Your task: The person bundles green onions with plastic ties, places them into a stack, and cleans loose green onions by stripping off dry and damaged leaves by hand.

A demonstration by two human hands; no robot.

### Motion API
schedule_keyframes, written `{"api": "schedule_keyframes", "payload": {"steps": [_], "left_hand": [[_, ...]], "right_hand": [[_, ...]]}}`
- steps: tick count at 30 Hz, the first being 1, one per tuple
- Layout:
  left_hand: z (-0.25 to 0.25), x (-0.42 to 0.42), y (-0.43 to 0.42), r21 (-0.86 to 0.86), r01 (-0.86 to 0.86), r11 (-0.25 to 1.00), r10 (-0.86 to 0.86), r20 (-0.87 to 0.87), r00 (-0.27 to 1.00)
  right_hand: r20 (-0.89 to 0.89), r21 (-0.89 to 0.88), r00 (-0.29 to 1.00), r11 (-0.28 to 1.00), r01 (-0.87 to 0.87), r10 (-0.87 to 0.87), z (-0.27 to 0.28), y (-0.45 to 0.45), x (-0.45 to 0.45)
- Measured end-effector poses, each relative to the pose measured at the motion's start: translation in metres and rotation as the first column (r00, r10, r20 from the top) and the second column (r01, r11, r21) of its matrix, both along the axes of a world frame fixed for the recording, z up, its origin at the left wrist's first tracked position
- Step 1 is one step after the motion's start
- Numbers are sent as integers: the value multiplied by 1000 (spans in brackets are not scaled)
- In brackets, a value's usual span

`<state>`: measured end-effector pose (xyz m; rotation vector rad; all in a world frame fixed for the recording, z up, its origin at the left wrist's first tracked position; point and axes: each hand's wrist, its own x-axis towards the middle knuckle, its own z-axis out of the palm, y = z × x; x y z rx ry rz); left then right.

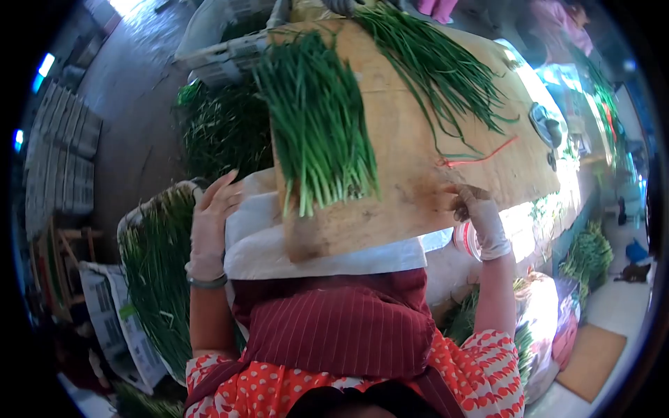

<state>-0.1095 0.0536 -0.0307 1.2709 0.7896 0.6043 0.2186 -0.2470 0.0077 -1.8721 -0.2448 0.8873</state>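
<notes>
My left hand (213,226), in a pale fingerless glove, is raised left of the wooden board (404,188), its fingers apart and holding nothing. My right hand (481,212), gloved likewise, is at the board's near right edge with loosely bent, parted fingers and nothing visible in them. A thick bunch of green stalks (317,118) lies on the board's left part, its pale cut ends towards me. Another loose bunch of green stalks (439,66) lies at the far side. A red tie (481,155) lies on the board above my right hand.
Crates of greens (157,265) stand at the left, beside stacked white crates (63,157). A round metal object (546,127) sits at the board's right edge. A roll with red marking (465,240) is below it. At the far side are another person's gloved hands (341,5).
</notes>
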Motion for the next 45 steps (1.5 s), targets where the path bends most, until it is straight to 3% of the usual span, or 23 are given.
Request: {"api": "schedule_keyframes", "payload": {"steps": [4, 5, 7, 9, 11, 13, 16, 17, 19, 20, 22, 24, 26, 28, 30, 32, 34, 36, 39, 40, 42, 44, 45], "left_hand": [[9, 29, -16, -56, 60, 997, -59, 9, 998], [5, 34, -17, -74, 32, 997, -30, 26, 999], [-3, 44, -16, -73, -22, 997, 25, 33, 999], [-27, 58, -5, -83, 5, 996, 3, 96, 995], [9, 83, -9, -289, -19, 957, 20, 0, 1000], [10, 108, -4, -375, 44, 926, -16, 77, 997], [-1, 128, 10, -490, 142, 860, -35, 222, 974], [-3, 131, 15, -518, 172, 838, -17, 292, 956], [-2, 131, 22, -561, 192, 805, -42, 268, 962], [-1, 129, 24, -601, 215, 769, -73, 252, 965], [5, 130, 26, -633, 178, 753, -88, 171, 981], [10, 134, 24, -689, 208, 694, -40, 252, 967], [14, 132, 21, -698, 285, 656, -45, 340, 939], [31, 133, 14, -447, 243, 861, -33, 427, 904], [48, 136, 16, -367, 291, 884, -90, 477, 874], [65, 137, 17, -87, 231, 969, -179, 399, 899], [71, 138, 18, -46, 257, 965, -221, 377, 899], [70, 139, 14, -37, 287, 957, -263, 301, 917], [39, 145, 11, -205, 325, 923, -274, 241, 931], [24, 149, 12, -272, 301, 914, -268, 153, 951], [5, 154, 9, -268, 280, 922, -284, 24, 958], [-7, 159, 9, -161, 158, 974, -175, -96, 980], [-10, 159, 9, -196, 144, 970, -162, -81, 983]], "right_hand": [[166, -45, 957, 971, -235, 240, -5, 53, -9], [484, -98, 770, 900, -424, 415, -35, 61, 3], [738, -208, 442, 795, -569, 510, -46, 90, 13], [514, -274, 701, 869, -412, 495, -29, 141, -7], [269, -127, 889, 929, -348, 370, -19, 180, -29], [356, -32, 833, 896, -443, 425, -45, 208, -40], [213, 250, 941, 916, -313, 264, -55, 232, -76], [209, 249, 940, 915, -317, 268, -48, 233, -80], [-34, 439, 935, 846, -302, 352, -23, 229, -94], [-58, 432, 933, 851, -297, 355, -20, 225, -96], [-337, 548, 830, 809, -210, 444, -15, 222, -92], [-334, 572, 826, 794, -205, 454, -5, 221, -94], [-173, 646, 888, 730, -225, 427, -6, 222, -93], [-111, 684, 901, 690, -236, 419, -8, 219, -90], [-13, 739, 913, 619, -266, 408, 5, 216, -86], [67, 742, 910, 589, -319, 409, 13, 212, -79], [83, 614, 901, 690, -383, 426, 19, 208, -68], [168, 591, 889, 678, -437, 426, 29, 198, -64], [206, 255, 803, 762, -596, 559, 27, 189, -50], [200, 256, 807, 766, -590, 555, 4, 192, -40], [536, -203, 646, 826, -527, 544, -48, 198, -23], [537, -216, 657, 839, -500, 530, -49, 195, -22], [693, -184, 615, 917, -353, 376, -39, 190, -30]]}}
